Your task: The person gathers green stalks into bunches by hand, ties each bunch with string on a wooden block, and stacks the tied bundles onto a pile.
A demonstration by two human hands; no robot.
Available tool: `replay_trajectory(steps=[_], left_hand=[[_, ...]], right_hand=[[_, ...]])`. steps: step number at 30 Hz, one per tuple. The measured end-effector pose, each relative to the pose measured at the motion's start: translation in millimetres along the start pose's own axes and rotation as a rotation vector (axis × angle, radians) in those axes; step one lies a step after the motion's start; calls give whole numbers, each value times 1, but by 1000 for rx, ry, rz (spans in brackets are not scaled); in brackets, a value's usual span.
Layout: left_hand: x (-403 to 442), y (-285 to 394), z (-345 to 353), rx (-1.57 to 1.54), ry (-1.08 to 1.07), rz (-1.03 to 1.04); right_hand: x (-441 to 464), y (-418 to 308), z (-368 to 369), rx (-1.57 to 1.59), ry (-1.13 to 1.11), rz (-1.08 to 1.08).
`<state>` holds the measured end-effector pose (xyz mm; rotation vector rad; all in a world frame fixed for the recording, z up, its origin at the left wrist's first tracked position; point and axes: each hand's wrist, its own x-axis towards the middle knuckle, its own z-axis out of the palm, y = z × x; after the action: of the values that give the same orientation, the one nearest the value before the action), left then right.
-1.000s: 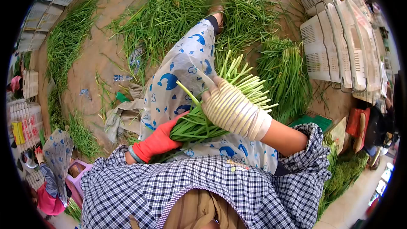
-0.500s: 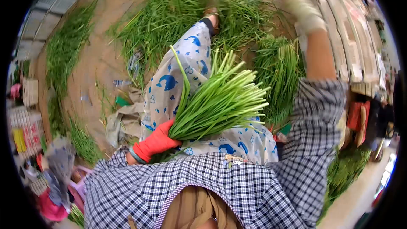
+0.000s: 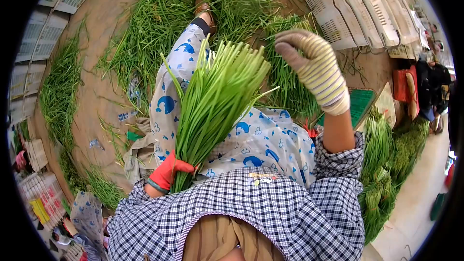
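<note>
Snugly, the red-gloved left hand [image 3: 166,170] clamps the narrow leafy end of a bunch of slender, smooth green stalks [image 3: 215,99] over a crinkled, dolphin-printed plastic covering [image 3: 251,128]. The bunch fans out, its long axis running away from the checked smock [image 3: 232,183], leaning slightly right, pale ends foremost. Apart from it, the striped-gloved right hand [image 3: 314,65] curves loosely, thumb parted from fingers.

Gloved hands [image 3: 166,170] [image 3: 315,70] — red left, striped right — checked smock [image 3: 299,210]
</note>
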<state>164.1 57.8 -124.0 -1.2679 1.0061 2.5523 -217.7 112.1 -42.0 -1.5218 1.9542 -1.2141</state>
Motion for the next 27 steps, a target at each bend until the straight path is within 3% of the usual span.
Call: replay_trajectory(steps=[2,5,7,9,14,17,19,20,21,23,26,27], left_hand=[[7,-21,-19,-181,-213,1],[1,-21,-7,-428,-275,-44],[-1,-29,-7,-452,-296,-31],[-2,-36,-9,-664,-359,-59],[2,-40,-9,-810,-403,-91],[10,-51,-18,-794,-541,-30],[11,-56,-19,-849,-571,-40],[21,-67,-22,-962,-775,-14],[16,-63,-13,-962,-774,-17],[3,-47,5,-1017,-427,68],[8,-52,-2,-989,-524,72],[8,-52,-3,-992,-516,73]], right_hand=[[-10,7,16,6,104,6],[-30,27,42,-39,314,-10],[-38,34,55,-270,265,-173],[-43,38,75,-553,120,-192],[-36,38,106,-673,75,-131],[-34,37,113,-652,153,-119],[-34,40,118,-567,119,-117],[-36,45,123,-462,15,-38],[-37,48,125,-357,-87,42],[-38,47,120,-309,-41,38],[-24,31,62,581,19,223],[-10,16,32,702,45,239]])
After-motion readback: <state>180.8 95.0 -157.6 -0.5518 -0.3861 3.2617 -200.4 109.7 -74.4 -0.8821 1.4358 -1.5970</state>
